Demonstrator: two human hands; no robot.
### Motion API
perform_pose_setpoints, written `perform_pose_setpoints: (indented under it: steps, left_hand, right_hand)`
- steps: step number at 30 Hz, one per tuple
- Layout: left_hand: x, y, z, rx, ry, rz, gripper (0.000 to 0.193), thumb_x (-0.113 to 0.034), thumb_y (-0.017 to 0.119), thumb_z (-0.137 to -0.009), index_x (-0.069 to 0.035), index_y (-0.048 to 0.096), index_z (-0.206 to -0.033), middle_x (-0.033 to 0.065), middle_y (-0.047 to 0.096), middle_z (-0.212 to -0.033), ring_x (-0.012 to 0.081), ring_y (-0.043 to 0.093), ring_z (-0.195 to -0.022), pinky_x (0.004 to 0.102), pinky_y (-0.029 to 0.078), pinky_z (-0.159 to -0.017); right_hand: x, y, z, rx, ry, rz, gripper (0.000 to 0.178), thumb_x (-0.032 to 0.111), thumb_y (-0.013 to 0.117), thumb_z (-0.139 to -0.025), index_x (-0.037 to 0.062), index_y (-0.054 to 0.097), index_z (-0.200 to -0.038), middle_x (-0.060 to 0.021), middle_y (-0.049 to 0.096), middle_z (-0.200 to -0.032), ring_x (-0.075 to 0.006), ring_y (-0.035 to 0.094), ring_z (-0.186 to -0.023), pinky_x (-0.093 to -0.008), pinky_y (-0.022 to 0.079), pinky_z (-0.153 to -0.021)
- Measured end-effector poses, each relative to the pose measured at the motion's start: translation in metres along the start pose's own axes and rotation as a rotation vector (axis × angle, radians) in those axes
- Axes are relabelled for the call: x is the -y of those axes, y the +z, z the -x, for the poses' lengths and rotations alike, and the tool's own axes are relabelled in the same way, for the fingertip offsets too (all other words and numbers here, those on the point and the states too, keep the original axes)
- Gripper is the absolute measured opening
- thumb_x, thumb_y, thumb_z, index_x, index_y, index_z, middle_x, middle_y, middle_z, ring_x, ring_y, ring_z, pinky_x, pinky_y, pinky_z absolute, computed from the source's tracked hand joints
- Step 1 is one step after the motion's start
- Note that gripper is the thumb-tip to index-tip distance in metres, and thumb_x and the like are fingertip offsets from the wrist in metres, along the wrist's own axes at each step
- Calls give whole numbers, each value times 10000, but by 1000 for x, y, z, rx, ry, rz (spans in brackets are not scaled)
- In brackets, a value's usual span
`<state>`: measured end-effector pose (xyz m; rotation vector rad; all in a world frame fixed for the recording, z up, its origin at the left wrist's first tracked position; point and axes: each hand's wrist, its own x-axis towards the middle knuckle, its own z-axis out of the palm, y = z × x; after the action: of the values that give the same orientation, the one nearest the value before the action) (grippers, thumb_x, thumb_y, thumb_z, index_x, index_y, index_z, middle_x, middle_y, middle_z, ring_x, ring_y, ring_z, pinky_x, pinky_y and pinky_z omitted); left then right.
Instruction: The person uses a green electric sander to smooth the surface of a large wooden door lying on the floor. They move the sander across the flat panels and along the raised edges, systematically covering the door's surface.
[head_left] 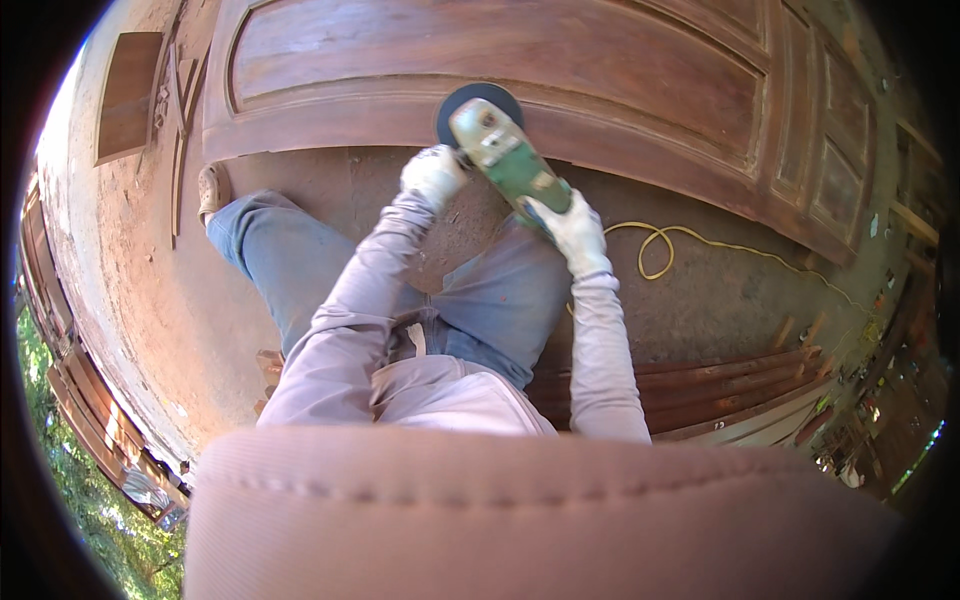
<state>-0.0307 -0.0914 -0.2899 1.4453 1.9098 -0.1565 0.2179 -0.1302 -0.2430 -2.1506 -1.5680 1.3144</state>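
The gloved left hand (433, 175) is gripping an angle grinder (510, 157) beside its head. Its dark disc (464, 96) is hanging over the near border of a panelled wooden door (560, 72), stretching ahead. The gloved right hand (575, 232) is clasping the rear body. Light, continuous sweeps should be preventing gouges, with the yellow cord (657, 274) lying clear.

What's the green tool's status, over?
White-gloved left hand and right hand on green-and-silver disc tool. Black round disc over brown panelled wooden door. Looped yellow cord lies clear of disc.
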Motion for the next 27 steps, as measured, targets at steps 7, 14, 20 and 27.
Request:
perform_pose_setpoints:
  steps: [7,14,20,27]
  left_hand:
    - [48,-5,-5,-42,-16,81,321,-368,630,-874,-102,771,-983,189,732,-983,356,713,-942,453,565,-817]
    - [-41,30,24,228,29,54,304,-318,631,-867,-125,764,-1061,175,736,-1049,332,713,-1011,450,565,-866]
    - [-116,41,25,271,111,40,304,-302,608,-894,-97,767,-1053,177,742,-1036,324,726,-985,438,579,-829]
    - [-163,56,19,363,204,14,284,-280,606,-903,-143,765,-1095,127,740,-1113,325,712,-1044,449,571,-854]
  right_hand:
    - [52,19,-13,84,82,242,909,698,787,-672,81,607,-1314,-214,698,-1180,-358,674,-1107,-427,526,-946]
    - [-47,-31,22,-19,34,2,657,473,832,-771,42,646,-1230,-189,728,-1101,-310,713,-1028,-401,547,-885]
    - [-100,-67,38,-108,156,-118,571,343,830,-822,30,638,-1259,-121,736,-1054,-216,703,-912,-346,542,-836]
    - [-130,-86,55,-132,343,-423,499,323,807,-860,63,649,-1255,-49,725,-988,-113,655,-710,-264,510,-543]
